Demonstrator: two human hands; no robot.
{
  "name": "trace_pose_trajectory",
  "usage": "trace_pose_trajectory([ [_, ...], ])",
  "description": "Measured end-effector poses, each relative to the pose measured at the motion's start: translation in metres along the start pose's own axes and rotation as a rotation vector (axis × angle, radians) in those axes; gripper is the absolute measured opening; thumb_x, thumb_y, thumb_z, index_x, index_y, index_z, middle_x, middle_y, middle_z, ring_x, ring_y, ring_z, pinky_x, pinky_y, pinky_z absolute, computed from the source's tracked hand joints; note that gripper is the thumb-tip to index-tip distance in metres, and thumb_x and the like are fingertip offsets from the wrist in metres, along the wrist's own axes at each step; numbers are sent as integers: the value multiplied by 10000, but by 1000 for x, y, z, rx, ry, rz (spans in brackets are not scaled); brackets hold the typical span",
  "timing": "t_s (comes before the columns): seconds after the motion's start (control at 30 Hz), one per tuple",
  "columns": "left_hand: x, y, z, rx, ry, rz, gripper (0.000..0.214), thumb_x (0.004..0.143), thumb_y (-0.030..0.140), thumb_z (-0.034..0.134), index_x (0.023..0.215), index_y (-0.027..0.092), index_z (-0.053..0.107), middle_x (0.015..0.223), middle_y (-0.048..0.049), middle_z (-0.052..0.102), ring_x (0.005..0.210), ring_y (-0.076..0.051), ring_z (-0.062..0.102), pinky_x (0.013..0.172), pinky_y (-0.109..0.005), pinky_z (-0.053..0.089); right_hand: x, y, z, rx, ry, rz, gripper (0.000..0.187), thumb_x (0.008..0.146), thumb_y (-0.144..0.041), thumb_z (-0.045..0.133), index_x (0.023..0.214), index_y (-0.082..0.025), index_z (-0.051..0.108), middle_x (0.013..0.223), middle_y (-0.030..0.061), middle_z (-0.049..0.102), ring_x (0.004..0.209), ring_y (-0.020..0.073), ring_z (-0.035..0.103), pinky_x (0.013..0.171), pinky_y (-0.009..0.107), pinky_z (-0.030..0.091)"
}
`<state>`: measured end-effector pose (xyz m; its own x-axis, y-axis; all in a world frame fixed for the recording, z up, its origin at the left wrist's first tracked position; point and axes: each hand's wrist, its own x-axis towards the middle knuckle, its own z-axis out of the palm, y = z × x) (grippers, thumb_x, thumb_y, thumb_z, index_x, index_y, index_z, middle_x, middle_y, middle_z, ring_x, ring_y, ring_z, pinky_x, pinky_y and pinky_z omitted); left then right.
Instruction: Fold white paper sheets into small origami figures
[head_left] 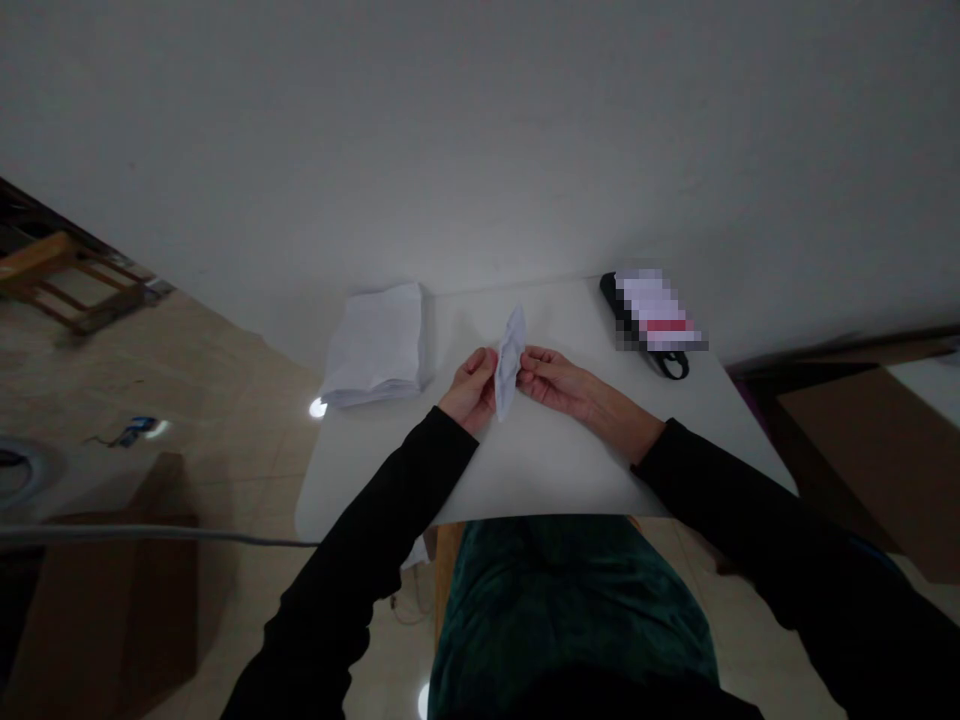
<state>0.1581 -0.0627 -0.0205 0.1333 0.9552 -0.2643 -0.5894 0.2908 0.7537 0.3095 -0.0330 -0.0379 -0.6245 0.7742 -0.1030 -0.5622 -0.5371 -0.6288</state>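
In front of me, a narrow, creased sheet of folded white paper (510,362) stands nearly upright above the table. My left hand (471,390) grips its lower left side, and my right hand (547,382) pinches its right side with the fingertips. Both of my sleeves are black. The paper hides part of my fingers on each side. To the left of my left hand lies a loose stack of white paper (379,345) on the white table (532,470).
A black object with a pixelated pink-and-white top (652,320) lies at the table's far right corner. The table's far edge meets a white wall (480,130). A wooden chair (67,280), a grey cable (150,535) and cardboard boxes (105,600) stand on the tiled floor (225,400).
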Motion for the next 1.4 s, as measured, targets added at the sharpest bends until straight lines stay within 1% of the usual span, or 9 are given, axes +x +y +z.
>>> trace_pose_trajectory([
  [0.27, 0, -6, 8, 31, 62, 194, 588, 697, 340, 872, 613, 189, 310, 535, 93, 426, 480, -27, 439, 471, -140, 377, 1, 4, 11, 75, 106, -62, 250, 658, -86, 863, 850, -122, 708, 717, -10, 722, 552, 35, 617, 587, 106, 558],
  [0.4, 2, -11, 12, 25, 111, 293, 569, 746, 334, 836, 641, 195, 294, 558, 93, 440, 507, -32, 457, 490, -147, 373, 0, 7, 16, 39, 151, -105, 222, 680, -156, 872, 826, -120, 709, 613, -39, 658, 500, 27, 572, 543, 98, 531],
  [0.5, 4, -13, 15, -55, 126, 257, 541, 774, 309, 815, 661, 203, 297, 586, 87, 475, 542, -45, 507, 517, -156, 409, 0, 9, 19, 19, 170, -114, 192, 705, -208, 865, 781, -116, 715, 579, -38, 640, 482, 24, 548, 505, 89, 513],
  [0.63, 4, -13, 17, -111, 119, 174, 550, 830, 216, 759, 644, 207, 242, 570, 80, 464, 524, -43, 505, 506, -154, 412, 1, 8, 19, 49, 224, -93, 97, 772, -131, 801, 742, -114, 710, 614, -25, 659, 503, 17, 550, 526, 78, 515],
  [0.77, 2, -12, 20, -95, 101, 161, 603, 803, 211, 781, 623, 209, 206, 576, 65, 479, 531, -47, 512, 502, -161, 411, 2, 7, 15, 48, 244, -86, 99, 773, -123, 796, 736, -127, 704, 589, -29, 641, 491, 27, 544, 510, 91, 515],
  [0.93, 4, -4, 17, 63, 121, 295, 500, 782, 269, 794, 618, 188, 329, 560, 81, 433, 514, -33, 452, 496, -144, 367, 0, 7, 14, 0, 208, -143, 203, 711, -234, 859, 796, -115, 719, 644, -12, 663, 529, 39, 578, 533, 122, 521],
  [1.07, 8, 7, 7, 194, 171, 216, 292, 796, 299, 752, 762, 201, 479, 640, 64, 568, 550, -68, 536, 522, -166, 407, -1, 3, 11, -89, 234, -173, 289, 703, -309, 859, 909, -158, 723, 767, 2, 710, 552, 66, 604, 464, 171, 497],
  [1.23, 13, 12, -1, 327, 212, 191, 145, 859, 293, 655, 857, 185, 559, 654, 43, 575, 538, -79, 539, 525, -180, 420, 0, -1, 6, -286, 303, -250, 361, 675, -408, 848, 895, -175, 681, 680, -19, 660, 467, 101, 580, 328, 212, 437],
  [1.4, 17, 14, -6, 488, 222, 215, 219, 980, 354, 456, 1012, 174, 576, 955, -69, 674, 699, -116, 618, 601, -226, 472, 0, 2, -1, -494, 384, -311, 258, 730, -329, 764, 889, -183, 623, 761, 14, 672, 464, 112, 591, 354, 248, 481],
])
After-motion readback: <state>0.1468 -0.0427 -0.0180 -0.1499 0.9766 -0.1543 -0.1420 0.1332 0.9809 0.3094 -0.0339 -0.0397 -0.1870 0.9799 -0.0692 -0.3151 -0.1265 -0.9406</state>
